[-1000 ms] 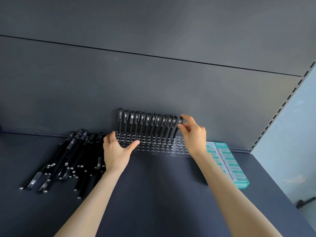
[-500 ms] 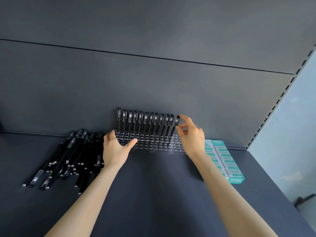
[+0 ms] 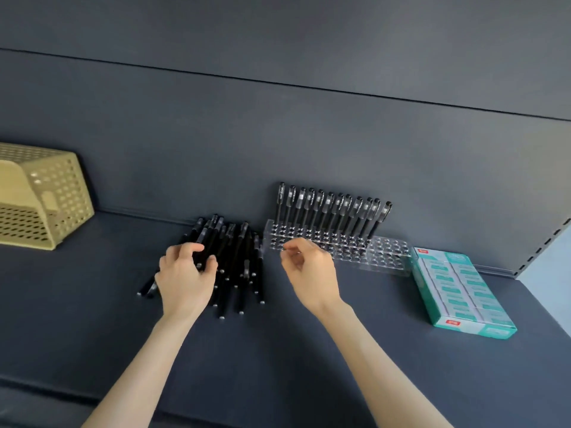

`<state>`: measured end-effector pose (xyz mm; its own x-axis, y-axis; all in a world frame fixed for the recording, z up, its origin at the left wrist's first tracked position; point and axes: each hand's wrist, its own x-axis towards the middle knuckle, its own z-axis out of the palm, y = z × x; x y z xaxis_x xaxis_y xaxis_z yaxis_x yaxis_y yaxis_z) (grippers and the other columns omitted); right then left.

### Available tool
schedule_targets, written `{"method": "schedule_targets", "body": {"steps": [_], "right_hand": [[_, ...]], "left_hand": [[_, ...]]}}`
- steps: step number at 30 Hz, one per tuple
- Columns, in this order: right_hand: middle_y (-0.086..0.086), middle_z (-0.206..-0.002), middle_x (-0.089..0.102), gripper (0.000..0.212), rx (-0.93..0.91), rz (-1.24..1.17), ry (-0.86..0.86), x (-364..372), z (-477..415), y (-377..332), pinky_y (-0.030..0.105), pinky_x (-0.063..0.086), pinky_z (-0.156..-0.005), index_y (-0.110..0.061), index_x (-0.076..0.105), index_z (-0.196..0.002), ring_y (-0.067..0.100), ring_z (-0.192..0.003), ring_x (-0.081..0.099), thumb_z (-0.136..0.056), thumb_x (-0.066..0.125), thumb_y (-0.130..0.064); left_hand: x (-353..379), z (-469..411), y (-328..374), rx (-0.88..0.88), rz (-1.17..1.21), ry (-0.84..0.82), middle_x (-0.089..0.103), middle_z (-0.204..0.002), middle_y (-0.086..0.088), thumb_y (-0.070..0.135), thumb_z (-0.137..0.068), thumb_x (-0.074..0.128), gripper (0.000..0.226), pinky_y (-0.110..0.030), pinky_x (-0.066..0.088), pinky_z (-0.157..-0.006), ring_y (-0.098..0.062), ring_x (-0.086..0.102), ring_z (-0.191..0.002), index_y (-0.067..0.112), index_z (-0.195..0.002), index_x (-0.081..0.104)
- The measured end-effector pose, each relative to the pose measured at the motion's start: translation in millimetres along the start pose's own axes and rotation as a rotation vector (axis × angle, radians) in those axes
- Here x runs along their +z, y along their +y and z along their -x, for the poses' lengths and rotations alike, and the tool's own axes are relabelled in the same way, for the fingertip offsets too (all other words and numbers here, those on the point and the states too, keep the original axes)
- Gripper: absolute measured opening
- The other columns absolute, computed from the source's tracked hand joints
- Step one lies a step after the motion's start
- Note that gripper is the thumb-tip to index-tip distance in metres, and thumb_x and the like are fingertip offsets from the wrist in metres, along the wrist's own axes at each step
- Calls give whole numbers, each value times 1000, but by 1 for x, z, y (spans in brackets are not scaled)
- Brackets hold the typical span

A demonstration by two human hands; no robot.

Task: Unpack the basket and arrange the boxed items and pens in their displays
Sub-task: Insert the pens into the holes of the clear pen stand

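A clear acrylic pen rack (image 3: 386,253) stands against the back wall, with a row of black pens (image 3: 330,208) upright in its rear holes. Left of it lies a loose pile of black pens (image 3: 239,257) on the shelf. My left hand (image 3: 185,279) rests on the pile's left side, its fingers and thumb curled round one pen there. My right hand (image 3: 309,273) hovers in front of the rack's left end with loosely curled fingers and holds nothing. A teal box of small boxed items (image 3: 460,288) lies right of the rack.
A pale yellow perforated basket (image 3: 61,193) lies on its side at the far left against the wall. The dark shelf (image 3: 278,350) stretches toward me. A slotted upright (image 3: 543,242) marks the shelf's right end.
My right hand let go of the last upright pen and drew back left and down. My left hand left the rack for the pile and took hold of a pen. The view swung left, showing the basket.
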<state>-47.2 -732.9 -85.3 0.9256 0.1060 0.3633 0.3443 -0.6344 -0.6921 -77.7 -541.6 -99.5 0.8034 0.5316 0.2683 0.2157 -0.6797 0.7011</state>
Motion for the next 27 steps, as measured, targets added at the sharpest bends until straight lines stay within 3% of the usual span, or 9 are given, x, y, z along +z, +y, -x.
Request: {"method": "schedule_targets", "body": {"steps": [7,11,14,16,19,23,27], "right_hand": [[-1,-117,56,35,132,155,-76,87,-13,-46,36,48,-84,-17,54,-121,21,-108,51,-93,52,-36],[5,-123,50,47,226,374,28,117,-22,-59,33,39,-91,-11,49,-126,24,-115,41,-92,49,-44],[9,-124,48,44,300,429,65,128,-27,-64,34,36,-94,-9,51,-123,27,-114,43,-93,51,-41],[9,-123,48,39,341,450,95,133,-30,-67,34,35,-92,-10,53,-120,28,-113,44,-93,52,-38],[9,-120,50,36,379,494,125,140,-33,-70,34,34,-91,-11,54,-116,27,-113,45,-93,52,-38],[6,-117,56,33,428,456,146,142,-36,-68,34,32,-93,-11,58,-111,26,-114,46,-92,54,-38],[5,-104,62,26,431,370,192,142,-36,-66,35,34,-90,-11,63,-99,26,-106,50,-90,58,-35]], "left_hand": [[-21,-49,-50,-4,-171,-215,44,-137,-17,52,-88,55,67,-47,30,-102,-35,37,-127,6,-136,43],[-21,-74,-65,127,-164,-341,43,-136,-16,53,-88,56,73,-39,36,-99,-33,39,-126,2,-138,39],[-21,-88,-67,144,-85,-445,43,-134,-14,49,-89,57,69,-36,41,-89,-32,45,-122,2,-136,41],[-22,-98,-68,127,-57,-501,49,-128,-12,49,-88,59,62,-34,41,-79,-32,53,-113,4,-129,48],[-24,-118,-72,91,3,-569,65,-93,-7,46,-84,65,45,-35,46,-71,-27,62,-89,4,-97,59],[-23,-134,-77,73,34,-662,59,-76,-1,44,-82,68,38,-35,45,-70,-24,62,-82,8,-79,53],[-21,-129,-83,122,54,-590,45,-64,1,40,-88,61,41,-31,34,-57,-19,48,-61,12,-69,38]]}}
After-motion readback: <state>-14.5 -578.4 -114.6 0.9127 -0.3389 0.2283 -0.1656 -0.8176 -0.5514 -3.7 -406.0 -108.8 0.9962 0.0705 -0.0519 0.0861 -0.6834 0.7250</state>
